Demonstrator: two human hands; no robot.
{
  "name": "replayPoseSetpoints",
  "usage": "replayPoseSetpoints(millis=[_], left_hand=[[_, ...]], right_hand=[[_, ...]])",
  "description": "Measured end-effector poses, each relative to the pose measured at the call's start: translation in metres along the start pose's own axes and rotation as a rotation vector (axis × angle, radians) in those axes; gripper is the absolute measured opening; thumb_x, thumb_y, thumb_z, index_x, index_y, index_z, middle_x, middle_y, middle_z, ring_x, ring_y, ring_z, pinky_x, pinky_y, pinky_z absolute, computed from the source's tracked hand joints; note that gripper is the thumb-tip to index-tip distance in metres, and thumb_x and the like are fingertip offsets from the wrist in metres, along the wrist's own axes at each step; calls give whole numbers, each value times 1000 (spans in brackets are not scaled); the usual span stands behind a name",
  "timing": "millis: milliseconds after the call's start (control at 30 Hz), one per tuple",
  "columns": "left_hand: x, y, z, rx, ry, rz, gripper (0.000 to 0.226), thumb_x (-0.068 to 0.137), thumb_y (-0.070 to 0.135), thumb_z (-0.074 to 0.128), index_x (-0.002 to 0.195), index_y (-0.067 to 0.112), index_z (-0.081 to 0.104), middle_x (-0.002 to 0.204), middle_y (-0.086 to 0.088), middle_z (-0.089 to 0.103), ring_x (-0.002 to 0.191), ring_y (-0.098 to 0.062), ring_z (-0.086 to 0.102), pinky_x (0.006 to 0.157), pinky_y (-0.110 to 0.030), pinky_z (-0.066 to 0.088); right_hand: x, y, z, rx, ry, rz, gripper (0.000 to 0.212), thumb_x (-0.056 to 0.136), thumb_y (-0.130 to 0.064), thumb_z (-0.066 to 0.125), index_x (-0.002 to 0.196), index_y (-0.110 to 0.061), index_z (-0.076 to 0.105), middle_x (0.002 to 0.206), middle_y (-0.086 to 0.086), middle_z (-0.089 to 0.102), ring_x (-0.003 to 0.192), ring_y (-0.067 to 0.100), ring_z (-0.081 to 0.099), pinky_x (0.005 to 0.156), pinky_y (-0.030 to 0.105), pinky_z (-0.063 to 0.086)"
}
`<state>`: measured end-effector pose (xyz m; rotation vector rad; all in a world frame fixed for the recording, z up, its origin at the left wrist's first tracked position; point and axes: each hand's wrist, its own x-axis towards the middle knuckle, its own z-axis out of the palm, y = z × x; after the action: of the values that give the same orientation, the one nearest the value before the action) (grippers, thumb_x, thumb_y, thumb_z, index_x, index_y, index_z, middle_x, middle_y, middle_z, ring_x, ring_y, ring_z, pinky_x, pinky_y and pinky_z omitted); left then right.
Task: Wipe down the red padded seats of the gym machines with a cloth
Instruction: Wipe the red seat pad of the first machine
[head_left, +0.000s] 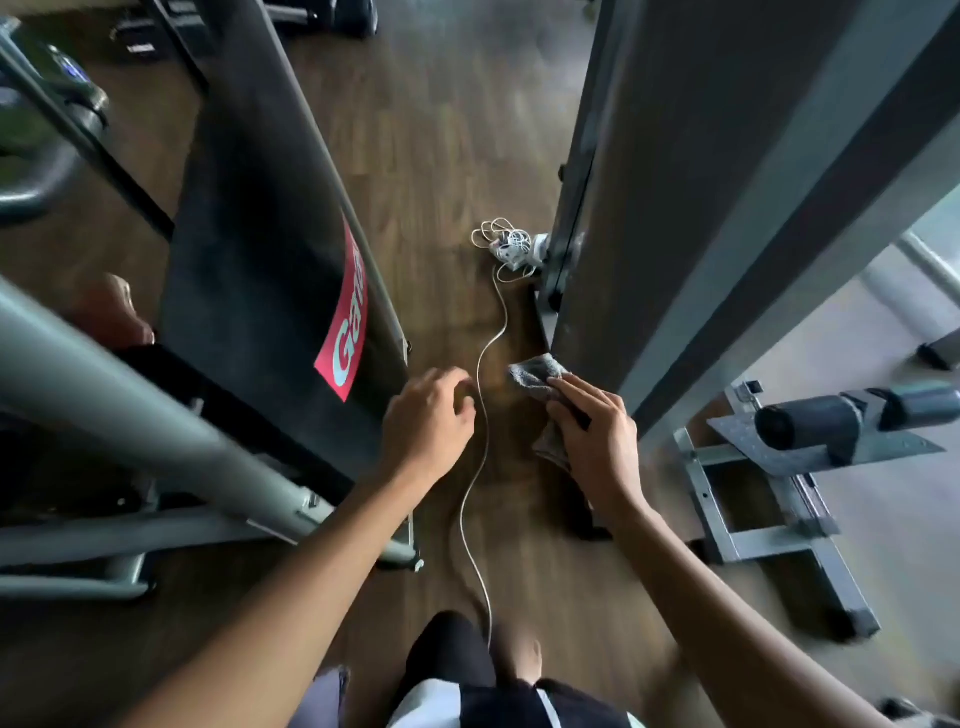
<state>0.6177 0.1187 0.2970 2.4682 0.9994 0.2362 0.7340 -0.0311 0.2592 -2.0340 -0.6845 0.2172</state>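
The treadmill left of the left hand and the grey upright just right of the right hand leave a narrow lane, so a knuckle or shoulder could knock metal. The white cable runs along the floor between the two hands and on towards the feet; a foot catching it is the likeliest trip, and would drag the plug tangle ahead of the hands. The grey cloth hangs from the right hand's grip and could slip; the left hand is loosely curled and holds nothing. No red seat shows plainly; a blurred reddish shape far left of the left hand may be one. Counted: one treadmill, one upright, two roller pads right of the right hand, one cable, one cloth
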Motion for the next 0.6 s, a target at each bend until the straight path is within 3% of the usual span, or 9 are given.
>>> replayPoseSetpoints(millis=[67,200,300,367,467,600], left_hand=[[24,0,2,20,-3,-9,32,95,20,61,126,15,64,122,-6,67,112,-28,61,95,-46,51],[81,-4,2,46,-44,-50,35,98,24,58,132,15,60,128,-5,64,118,-27,59,100,-48,48],[136,-6,1,21,-9,-37,31,98,24,59,127,14,64,122,-8,68,115,-28,62,99,-47,49],[179,-7,1,35,-35,-71,27,99,26,55,124,18,65,117,-9,70,112,-29,63,97,-45,50],[246,-11,-2,62,-61,-105,28,100,27,50,124,20,63,114,-12,69,111,-32,64,97,-43,49],[330,-12,-9,55,-29,-127,31,95,26,53,124,24,65,121,-9,68,116,-31,61,102,-42,46]], right_hand=[[27,2,6,1,-16,5,30,90,-11,69,120,-17,72,124,-5,69,120,17,55,99,17,37],[87,-1,22,16,-27,15,30,90,-10,69,119,-17,73,125,-6,68,119,7,52,95,-3,27],[141,-4,37,16,-24,-2,29,90,-9,68,118,-15,73,124,-3,68,115,4,52,92,-6,26],[182,-3,49,32,-28,-34,29,89,-5,67,117,-11,72,123,3,69,111,0,55,94,-2,32],[248,-2,73,67,-73,-10,30,91,-6,65,120,-10,71,128,4,67,118,10,60,107,24,43],[326,-6,108,141,28,-6,31,86,-5,68,117,-10,72,122,4,70,115,14,63,106,33,46]])
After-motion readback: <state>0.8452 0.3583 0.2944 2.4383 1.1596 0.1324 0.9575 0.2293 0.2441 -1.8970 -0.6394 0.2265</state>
